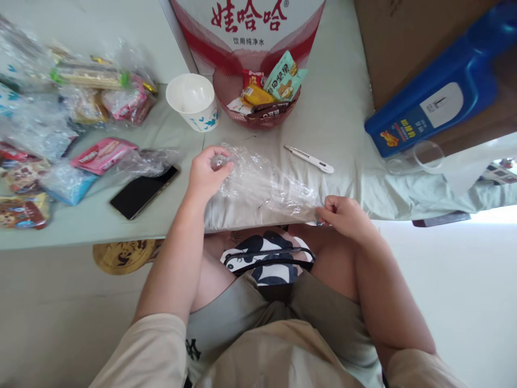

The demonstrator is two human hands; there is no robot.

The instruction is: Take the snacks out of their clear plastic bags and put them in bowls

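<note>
A crumpled clear plastic bag (266, 180) is stretched between my two hands over the front edge of the table. My left hand (208, 170) has its fingers closed on the bag's upper left end, where the plastic bunches up. At the lower right end, my right hand (341, 215) pinches the other edge. Just beyond the bag lies a white utility knife (309, 158). Behind it stands a reddish see-through bowl (258, 119) with several wrapped snacks (258, 94) in it. A white paper cup (194, 102) is left of the bowl.
A black phone (144, 192) lies to the left, beside a pink snack pack (104, 155) and a heap of bagged snacks. On the right, a large blue bottle (436, 86) leans over a clear plastic cup (428, 156). A white-and-red carton (250, 32) stands at the back.
</note>
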